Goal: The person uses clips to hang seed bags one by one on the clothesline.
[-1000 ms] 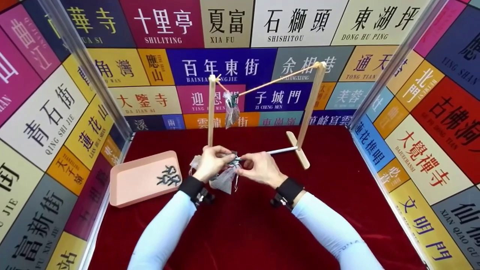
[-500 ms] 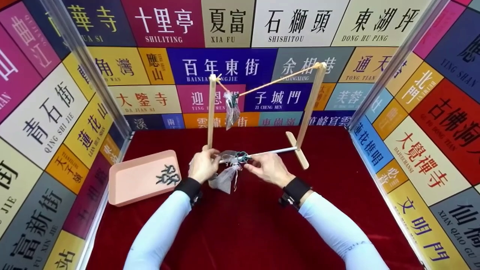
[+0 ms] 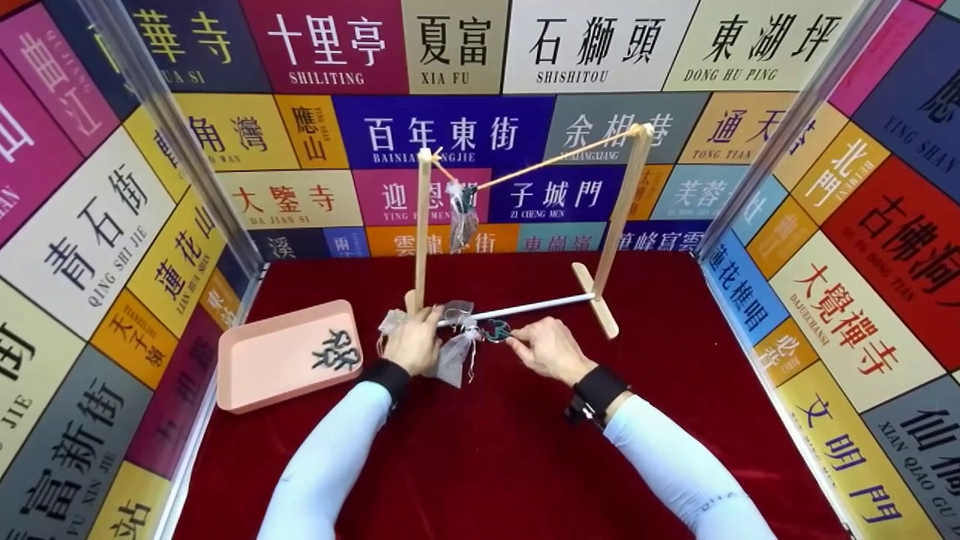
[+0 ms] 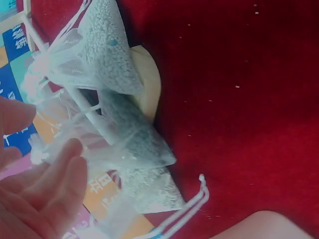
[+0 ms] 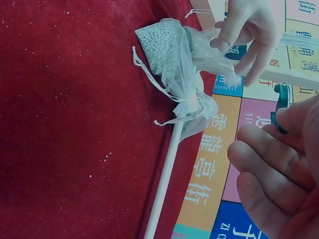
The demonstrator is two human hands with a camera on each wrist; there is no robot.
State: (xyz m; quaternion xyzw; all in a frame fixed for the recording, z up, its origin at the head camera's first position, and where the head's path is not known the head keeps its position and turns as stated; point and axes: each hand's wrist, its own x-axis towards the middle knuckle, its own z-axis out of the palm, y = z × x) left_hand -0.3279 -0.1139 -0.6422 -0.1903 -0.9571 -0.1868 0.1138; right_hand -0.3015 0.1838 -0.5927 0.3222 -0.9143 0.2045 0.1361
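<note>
My right hand [image 3: 553, 349] pinches a dark green hook [image 5: 281, 107] between thumb and fingers, just right of the bags. My left hand [image 3: 414, 341] is over the sheer drawstring bags by the left post. Its thumb and fingers stand apart at a bag's loose mesh top in the left wrist view. One bag of pale granules [image 4: 107, 45] has its neck over the white rod; beside it lie a darker bag [image 4: 137, 129] and another pale one [image 4: 149, 189]. A further mesh bag [image 3: 463, 221] hangs from the cord by a dark green hook.
The stand has a left wooden post [image 3: 422, 225], a right wooden post [image 3: 621, 210], a white rod [image 3: 532, 306] low between them and a sagging cord [image 3: 555, 160] above. A pink tray [image 3: 262, 375] at left holds several dark green hooks [image 3: 337, 351].
My right hand has drawn the green hook away from the front bag's neck, down and right. My left hand has left that neck and moved left to the bags by the post.
</note>
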